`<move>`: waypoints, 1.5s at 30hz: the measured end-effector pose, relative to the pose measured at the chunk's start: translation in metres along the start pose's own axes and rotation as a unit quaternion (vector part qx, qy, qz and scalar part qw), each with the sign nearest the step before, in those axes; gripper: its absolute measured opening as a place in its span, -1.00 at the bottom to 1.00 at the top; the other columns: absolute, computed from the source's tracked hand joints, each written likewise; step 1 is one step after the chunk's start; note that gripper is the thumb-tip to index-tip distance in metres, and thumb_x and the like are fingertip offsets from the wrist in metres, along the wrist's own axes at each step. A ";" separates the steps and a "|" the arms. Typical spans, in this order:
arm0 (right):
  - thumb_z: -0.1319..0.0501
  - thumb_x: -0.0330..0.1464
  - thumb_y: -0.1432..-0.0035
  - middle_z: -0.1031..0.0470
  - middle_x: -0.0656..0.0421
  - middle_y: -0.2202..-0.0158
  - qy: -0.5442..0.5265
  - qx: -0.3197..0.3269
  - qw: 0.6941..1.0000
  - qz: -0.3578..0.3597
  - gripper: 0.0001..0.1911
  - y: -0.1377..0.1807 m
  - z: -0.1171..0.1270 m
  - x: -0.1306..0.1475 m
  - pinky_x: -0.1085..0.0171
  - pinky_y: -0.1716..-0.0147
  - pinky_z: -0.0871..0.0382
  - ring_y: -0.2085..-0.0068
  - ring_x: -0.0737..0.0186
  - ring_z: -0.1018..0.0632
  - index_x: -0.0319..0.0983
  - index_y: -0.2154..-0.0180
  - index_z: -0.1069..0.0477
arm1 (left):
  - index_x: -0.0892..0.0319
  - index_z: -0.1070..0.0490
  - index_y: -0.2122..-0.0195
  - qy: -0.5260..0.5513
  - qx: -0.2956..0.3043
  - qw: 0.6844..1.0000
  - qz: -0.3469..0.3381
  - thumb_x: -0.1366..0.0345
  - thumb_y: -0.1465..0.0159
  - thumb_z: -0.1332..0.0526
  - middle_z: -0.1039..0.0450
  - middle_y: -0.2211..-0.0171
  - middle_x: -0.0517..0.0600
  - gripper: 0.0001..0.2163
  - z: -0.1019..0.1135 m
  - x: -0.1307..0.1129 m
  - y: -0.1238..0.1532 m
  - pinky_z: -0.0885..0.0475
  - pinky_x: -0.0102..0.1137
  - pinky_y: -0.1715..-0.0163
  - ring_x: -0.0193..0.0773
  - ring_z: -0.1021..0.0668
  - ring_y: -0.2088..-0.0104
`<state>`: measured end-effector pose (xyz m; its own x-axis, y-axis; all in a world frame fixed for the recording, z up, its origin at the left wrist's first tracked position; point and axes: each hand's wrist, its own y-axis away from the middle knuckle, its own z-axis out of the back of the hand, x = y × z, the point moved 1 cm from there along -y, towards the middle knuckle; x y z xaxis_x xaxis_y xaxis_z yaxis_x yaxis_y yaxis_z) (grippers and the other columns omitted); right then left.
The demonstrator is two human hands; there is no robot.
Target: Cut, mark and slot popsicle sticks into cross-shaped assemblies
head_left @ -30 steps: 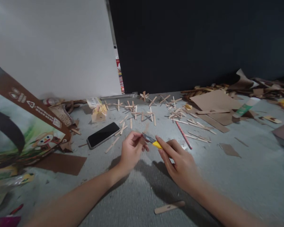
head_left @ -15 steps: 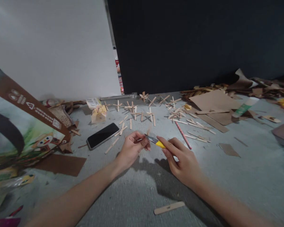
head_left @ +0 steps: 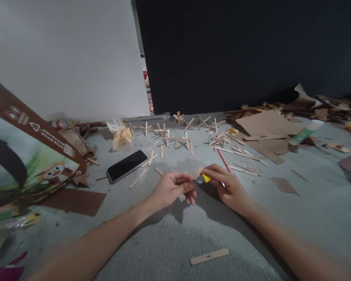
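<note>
My right hand [head_left: 226, 183] grips a yellow utility knife [head_left: 206, 178], its blade end pointing left at my left fingertips. My left hand [head_left: 174, 190] is closed in a pinch on a short piece of craft stick [head_left: 198, 172], which shows beside the blade. Fingers and knife cover part of the stick. Both hands hover over the grey table. Nearer to me lies a loose craft stick [head_left: 209, 256] with a dark mark on it. Beyond my hands stand several small crossed-stick pieces [head_left: 163, 130].
A black phone [head_left: 127, 166] lies left, near a printed bag [head_left: 55, 156] and brown cardboard [head_left: 76, 201]. To the right are a red patterned pencil-like rod [head_left: 224, 160], cardboard sheets [head_left: 266, 124] and a glue stick [head_left: 305, 132]. White and black panels [head_left: 236, 54] rise behind.
Both hands have shifted, the left one to the right and a little down. The knife has turned and sits farther right. A small stick behind my left hand has come into view.
</note>
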<state>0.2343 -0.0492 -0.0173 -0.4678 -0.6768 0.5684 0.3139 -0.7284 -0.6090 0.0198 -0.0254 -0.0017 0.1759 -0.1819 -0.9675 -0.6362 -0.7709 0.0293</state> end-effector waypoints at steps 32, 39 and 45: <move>-0.01 -0.69 0.04 -0.42 0.13 0.25 0.050 0.125 0.988 0.074 -0.59 -0.034 -0.027 -0.028 0.08 0.09 -0.36 0.18 0.06 -0.41 -0.14 0.23 -0.30 | 0.11 -0.23 0.30 -0.016 -0.027 0.998 -0.052 -0.25 -0.38 -0.12 -0.04 0.54 -0.25 -0.53 -0.016 0.022 0.009 -0.04 -0.43 0.58 -0.44 -0.12 0.63; -0.02 -0.67 -0.04 -0.40 0.12 0.26 0.044 0.136 0.986 0.085 -0.61 -0.034 -0.022 -0.020 0.09 0.11 -0.38 0.18 0.04 -0.41 -0.14 0.18 -0.30 | 0.13 -0.26 0.26 -0.034 -0.023 0.998 -0.049 -0.18 -0.44 -0.08 -0.07 0.51 -0.22 -0.56 -0.013 0.027 0.011 -0.04 -0.43 0.56 -0.43 -0.14 0.59; -0.03 -0.52 -0.36 -0.43 0.09 0.23 0.045 0.161 0.982 0.090 -0.82 -0.034 -0.018 -0.018 0.12 0.14 -0.40 0.18 0.05 -0.44 -0.15 0.12 -0.31 | 0.13 -0.28 0.26 -0.067 -0.027 0.996 -0.054 -0.16 -0.47 -0.03 -0.09 0.53 -0.20 -0.57 -0.012 0.030 0.012 -0.05 -0.43 0.55 -0.41 -0.16 0.59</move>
<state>0.2169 -0.0100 -0.0166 -0.4468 -0.7964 0.4077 0.6361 -0.6032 -0.4812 0.0259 -0.0474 -0.0275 0.1378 -0.0158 -0.9903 -0.5771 -0.8139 -0.0673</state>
